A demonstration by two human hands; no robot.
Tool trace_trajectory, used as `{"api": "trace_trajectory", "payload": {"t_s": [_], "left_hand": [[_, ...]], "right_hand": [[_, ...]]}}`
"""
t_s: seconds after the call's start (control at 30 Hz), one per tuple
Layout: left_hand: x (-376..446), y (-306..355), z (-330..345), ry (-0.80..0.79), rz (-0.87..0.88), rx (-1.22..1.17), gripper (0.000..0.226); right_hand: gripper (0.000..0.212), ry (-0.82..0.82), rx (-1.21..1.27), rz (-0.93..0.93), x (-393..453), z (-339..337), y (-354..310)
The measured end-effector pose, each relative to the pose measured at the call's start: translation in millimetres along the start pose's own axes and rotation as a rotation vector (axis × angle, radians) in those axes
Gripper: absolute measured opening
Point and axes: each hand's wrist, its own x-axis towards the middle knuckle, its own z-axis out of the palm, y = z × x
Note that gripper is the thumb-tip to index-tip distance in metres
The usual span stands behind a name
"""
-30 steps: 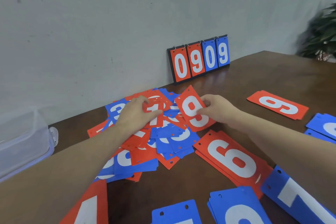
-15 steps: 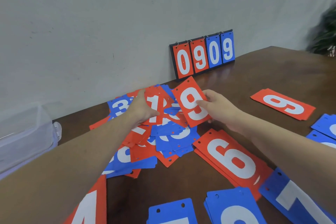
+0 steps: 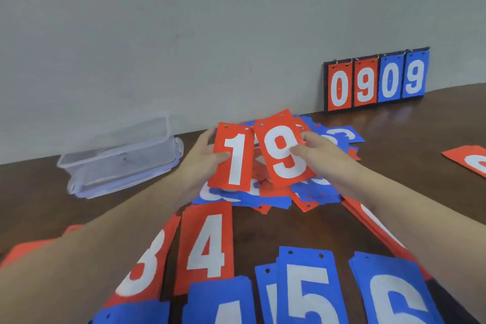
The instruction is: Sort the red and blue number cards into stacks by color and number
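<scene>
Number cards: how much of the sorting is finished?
Done: red 3, red 4, blue 5 and blue 6 stacks lie nearest. In hand: left hand holds red 1, right hand red 9. Left: the mixed pile.

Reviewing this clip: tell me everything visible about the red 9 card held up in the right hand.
The red 9 card is a flat, thin rectangle, plastic by its look, red with a large white 9 and two small punched holes near its top edge. It is held up off the pile of cards, face to the camera, tilted a little with its top leaning left. The right hand pinches its right side, thumb on the face. Its left edge meets or slightly overlaps the red 1 card in the left hand.
</scene>
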Motion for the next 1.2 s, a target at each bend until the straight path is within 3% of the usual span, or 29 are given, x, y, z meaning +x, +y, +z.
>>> {"api": "trace_trajectory", "payload": {"t_s": [0.17,0.33,0.47,0.7,0.9,1.03,1.2], "left_hand": [[-59.1,-12.1,-70.4,0.12,-0.015,-0.025,0.056],[-116.0,-18.8,-147.8,0.146,0.001,0.035,0.073],[-152.2,-22.5,-207.3,0.17,-0.009,0.073,0.088],[-194.0,-25.2,-285.7,0.239,-0.044,0.12,0.071],[-199.4,-47.3,-318.8,0.323,-0.101,0.276,0.074],[-195.8,-59.8,-318.8,0.305,-0.118,0.562,0.082],[-191.6,-55.8,-307.4,0.33,-0.132,1.117,0.083]], "right_hand": [[0.02,-0.107,0.009,-0.076,-24.6,55.9,-23.1],[0.085,-0.213,0.04,-0.125,-52.3,112.0,-47.3],[0.1,-0.279,0.015,-0.138,-79.7,153.2,-65.1],[0.09,-0.325,0.001,-0.113,-106.5,211.5,-90.9],[0.081,-0.339,-0.066,-0.112,-118.2,241.8,-97.4],[0.079,-0.324,-0.078,-0.102,-116.8,243.2,-92.5],[0.049,-0.28,-0.117,-0.05,-115.5,226.9,-87.5]]}}
